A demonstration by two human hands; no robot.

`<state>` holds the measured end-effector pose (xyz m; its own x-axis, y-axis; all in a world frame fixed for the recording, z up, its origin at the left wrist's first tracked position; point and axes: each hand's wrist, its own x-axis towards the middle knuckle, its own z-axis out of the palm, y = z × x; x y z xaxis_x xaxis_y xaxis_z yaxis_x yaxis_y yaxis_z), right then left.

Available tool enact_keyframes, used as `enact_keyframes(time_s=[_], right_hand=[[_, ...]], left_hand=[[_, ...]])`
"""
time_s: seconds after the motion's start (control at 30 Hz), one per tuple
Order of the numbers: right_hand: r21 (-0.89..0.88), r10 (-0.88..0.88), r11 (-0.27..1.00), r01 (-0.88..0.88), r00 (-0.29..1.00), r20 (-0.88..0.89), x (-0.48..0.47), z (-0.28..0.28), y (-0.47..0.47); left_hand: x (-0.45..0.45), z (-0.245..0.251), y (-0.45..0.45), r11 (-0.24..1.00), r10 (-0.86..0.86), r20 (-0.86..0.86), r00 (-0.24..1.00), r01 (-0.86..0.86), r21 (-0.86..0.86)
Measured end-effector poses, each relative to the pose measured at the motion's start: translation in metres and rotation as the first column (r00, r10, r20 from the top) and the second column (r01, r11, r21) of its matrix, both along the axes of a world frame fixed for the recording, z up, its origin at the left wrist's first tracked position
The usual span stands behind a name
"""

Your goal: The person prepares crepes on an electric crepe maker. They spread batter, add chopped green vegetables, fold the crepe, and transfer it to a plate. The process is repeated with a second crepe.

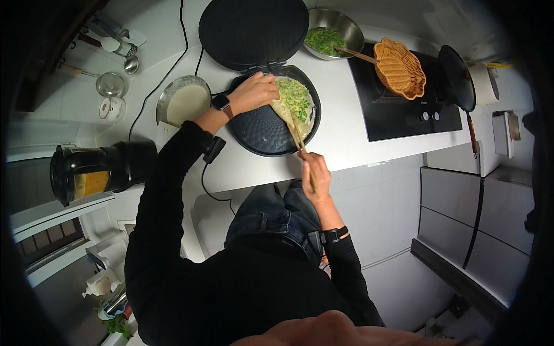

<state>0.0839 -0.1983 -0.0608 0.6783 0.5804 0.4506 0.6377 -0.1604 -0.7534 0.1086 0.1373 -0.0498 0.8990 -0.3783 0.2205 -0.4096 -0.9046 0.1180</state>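
Observation:
A thin pancake (298, 97) with yellow egg and chopped greens lies over the right part of the electric griddle's dark plate (257, 129). Its left edge is lifted and folded inward. At that edge is my left hand (255, 91), its fingers gripping the pancake from above. My right hand (317, 175) holds a pair of wooden chopsticks (297, 132), whose tips touch the folded edge on the near side. The griddle's round black lid (253, 32) stands raised behind the plate. The left half of the plate shows bare, with a few pale traces.
Left of the griddle sits a metal bowl of pale batter (188, 104). Behind right is a steel bowl (352, 32) of chopped greens (324, 42). A wicker basket (398, 69) rests on the black cooktop (389, 121), near a black pan (456, 78). A blender (104, 173) and power cords are at left.

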Motion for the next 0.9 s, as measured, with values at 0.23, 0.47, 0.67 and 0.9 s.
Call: enact_keyframes(time_s=[0.23, 0.47, 0.67, 0.9], right_hand=[[0.232, -0.031, 0.851, 0.472, 0.487, -0.873, 0.027, -0.013, -0.002], [0.249, -0.112, 0.91, 0.331, 0.776, -0.621, 0.016, 0.01, -0.018], [0.183, -0.155, 0.956, 0.228, 0.927, -0.341, 0.013, 0.002, 0.003], [0.217, -0.202, 0.912, 0.348, 0.841, -0.502, 0.016, 0.004, -0.009]], left_hand=[[-0.004, -0.002, -0.003, 0.999, -0.003, 0.052, 0.999, 0.001, 0.047], [0.03, -0.012, -0.01, 0.997, -0.074, 0.065, 0.995, 0.075, -0.021], [0.046, -0.011, -0.024, 0.999, 0.014, 0.109, 0.994, -0.011, -0.035], [0.023, -0.026, -0.033, 0.99, 0.019, 0.075, 0.997, -0.009, -0.142]])
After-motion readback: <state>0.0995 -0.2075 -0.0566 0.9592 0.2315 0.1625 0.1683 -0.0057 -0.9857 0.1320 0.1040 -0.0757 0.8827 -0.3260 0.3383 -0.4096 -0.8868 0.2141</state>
